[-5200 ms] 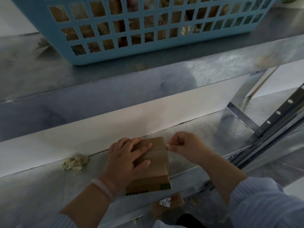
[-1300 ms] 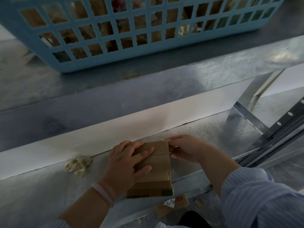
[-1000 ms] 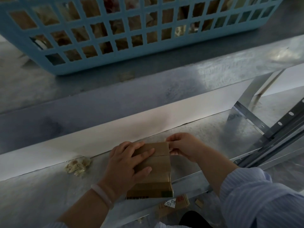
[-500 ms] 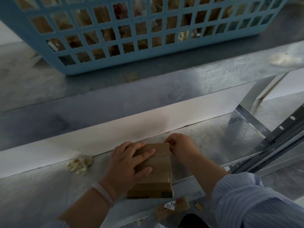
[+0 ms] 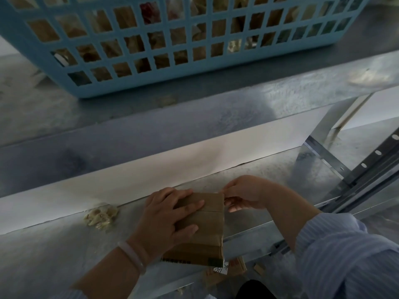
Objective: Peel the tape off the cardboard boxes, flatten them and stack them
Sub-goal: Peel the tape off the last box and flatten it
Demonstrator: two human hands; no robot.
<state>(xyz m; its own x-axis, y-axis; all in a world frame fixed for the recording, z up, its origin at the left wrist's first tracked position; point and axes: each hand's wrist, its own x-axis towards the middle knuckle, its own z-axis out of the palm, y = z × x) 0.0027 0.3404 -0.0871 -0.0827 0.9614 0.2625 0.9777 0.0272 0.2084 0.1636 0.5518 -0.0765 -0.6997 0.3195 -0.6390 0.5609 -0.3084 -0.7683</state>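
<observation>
A small brown cardboard box (image 5: 210, 225) lies on the lower metal shelf (image 5: 54, 251), its top flaps meeting in a seam. My left hand (image 5: 168, 219) lies flat on the box's left half, fingers spread, pressing it down. At the box's far right corner, my right hand (image 5: 246, 194) pinches with thumb and fingers; I cannot make out the tape itself. A wad of peeled tape (image 5: 101, 215) lies on the shelf to the left of the box.
A blue plastic basket (image 5: 177, 67) with cardboard inside stands on the upper shelf. Perforated metal uprights (image 5: 371, 169) run along the right. More cardboard with a white label (image 5: 228, 268) lies below the shelf's front edge. A white wall strip shows behind the lower shelf.
My right hand has shifted at the box's far right corner, its fingers now opening into a pinch there. The left hand and the box have stayed in place.
</observation>
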